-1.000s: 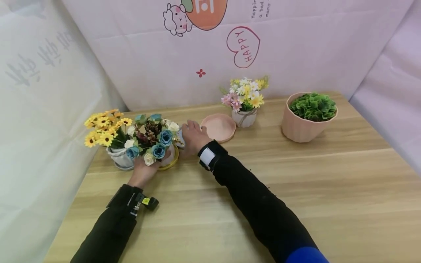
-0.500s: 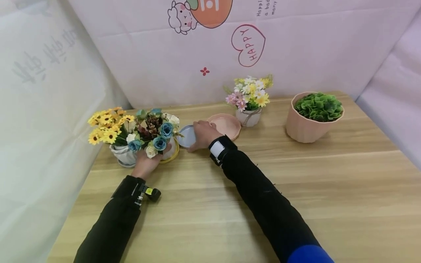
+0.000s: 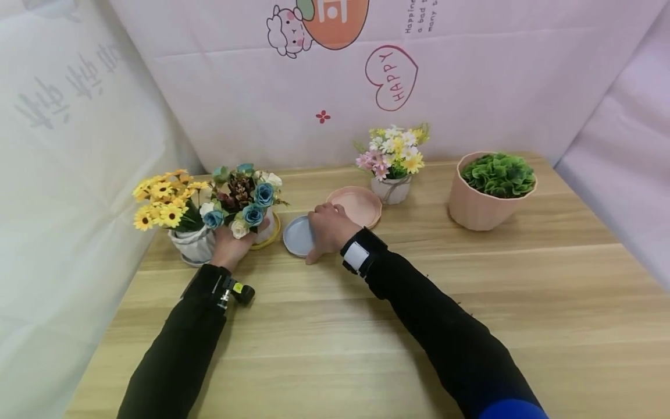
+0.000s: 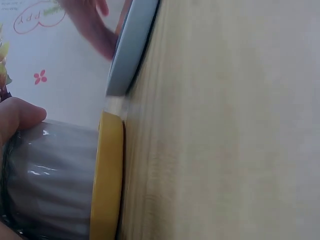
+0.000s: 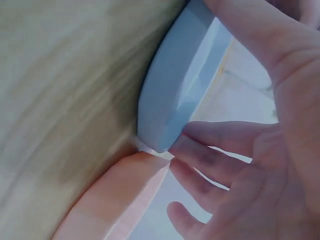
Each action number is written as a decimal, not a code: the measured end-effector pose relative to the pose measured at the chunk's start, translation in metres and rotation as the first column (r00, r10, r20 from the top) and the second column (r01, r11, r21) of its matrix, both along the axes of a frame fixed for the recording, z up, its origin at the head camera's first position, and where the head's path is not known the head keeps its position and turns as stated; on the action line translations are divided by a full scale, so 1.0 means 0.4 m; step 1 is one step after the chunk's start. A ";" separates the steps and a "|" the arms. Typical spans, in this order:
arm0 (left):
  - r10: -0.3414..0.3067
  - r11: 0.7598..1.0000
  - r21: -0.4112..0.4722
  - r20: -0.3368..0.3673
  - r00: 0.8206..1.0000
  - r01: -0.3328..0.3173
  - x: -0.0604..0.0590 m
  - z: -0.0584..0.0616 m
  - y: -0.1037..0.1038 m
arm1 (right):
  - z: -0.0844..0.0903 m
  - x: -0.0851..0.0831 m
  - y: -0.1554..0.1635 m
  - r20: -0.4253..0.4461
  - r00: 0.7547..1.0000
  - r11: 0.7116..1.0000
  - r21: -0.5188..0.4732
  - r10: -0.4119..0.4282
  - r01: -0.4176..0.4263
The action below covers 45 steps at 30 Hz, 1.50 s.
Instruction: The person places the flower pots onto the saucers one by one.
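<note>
Two hands at work: left hand (image 3: 230,247) grasps the blue-rose pot (image 3: 264,224) on its yellow saucer (image 3: 272,235), right hand (image 3: 327,230) clasps the blue saucer (image 3: 297,235) at its 3 o'clock, backdrop at 12 o'clock reading "HAPPY" (image 3: 391,75).

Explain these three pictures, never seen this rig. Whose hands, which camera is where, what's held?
No machine: a person wears a head camera and one on each wrist. The wide picture is the head view; the close-ups come from the wrists. On the wooden table the left hand grips a white pot of blue and white flowers standing on a yellow saucer. The right hand holds a grey-blue saucer by its rim, beside a pink saucer. Also there: a yellow flower pot, a small mixed bouquet, a pink pot of greenery.
</note>
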State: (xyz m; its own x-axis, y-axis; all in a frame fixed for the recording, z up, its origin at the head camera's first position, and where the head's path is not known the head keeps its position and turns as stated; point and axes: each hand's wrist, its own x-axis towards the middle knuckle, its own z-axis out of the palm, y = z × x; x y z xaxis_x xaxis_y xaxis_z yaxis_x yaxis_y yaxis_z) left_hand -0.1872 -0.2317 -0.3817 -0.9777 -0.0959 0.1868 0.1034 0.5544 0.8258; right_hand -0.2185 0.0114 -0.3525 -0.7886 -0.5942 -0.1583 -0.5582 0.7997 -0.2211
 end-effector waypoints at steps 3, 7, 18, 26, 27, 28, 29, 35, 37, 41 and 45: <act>0.014 1.000 -0.009 -0.001 1.000 -0.014 -0.014 0.000 0.000 | 0.003 0.022 0.012 -0.007 0.999 0.999 0.015 0.033 -0.033; 0.014 1.000 0.004 0.003 1.000 -0.014 -0.028 0.001 0.001 | 0.004 0.048 0.026 -0.002 0.998 0.998 0.027 0.062 -0.062; -0.004 0.996 0.090 0.038 0.999 0.001 -0.057 -0.003 0.000 | -0.004 0.129 0.066 0.002 0.996 0.996 0.032 0.087 -0.087; 0.005 0.997 0.078 0.054 0.999 -0.010 -0.094 -0.008 0.012 | -0.016 0.171 0.095 -0.019 0.995 0.994 -0.037 0.099 -0.099; 0.011 0.997 0.076 0.051 0.999 -0.015 -0.097 -0.010 0.014 | -0.016 0.176 0.098 -0.015 0.995 0.994 -0.046 0.096 -0.097; 0.012 0.998 0.068 0.044 0.999 -0.015 -0.099 -0.012 0.018 | -0.017 0.180 0.102 -0.014 0.995 0.994 -0.049 0.094 -0.095; 0.013 0.998 0.059 0.038 0.999 -0.015 -0.100 -0.012 0.022 | -0.017 0.185 0.106 -0.012 0.996 0.994 -0.051 0.091 -0.092; -0.025 1.000 0.000 0.128 0.991 0.025 -0.044 0.019 0.039 | -0.024 0.207 0.119 0.005 0.995 0.993 -0.066 0.096 -0.096; -0.031 0.996 -0.072 0.259 0.965 0.051 -0.004 0.043 0.041 | -0.023 0.212 0.123 0.015 0.995 0.993 -0.065 0.101 -0.100; -0.129 0.941 -0.225 0.453 0.882 0.253 0.073 0.076 0.063 | -0.017 0.220 0.134 0.024 0.994 0.993 -0.058 0.108 -0.106; -0.394 0.815 -0.226 0.461 0.795 0.534 0.129 0.068 0.108 | -0.021 0.226 0.147 0.018 0.993 0.991 -0.060 0.117 -0.116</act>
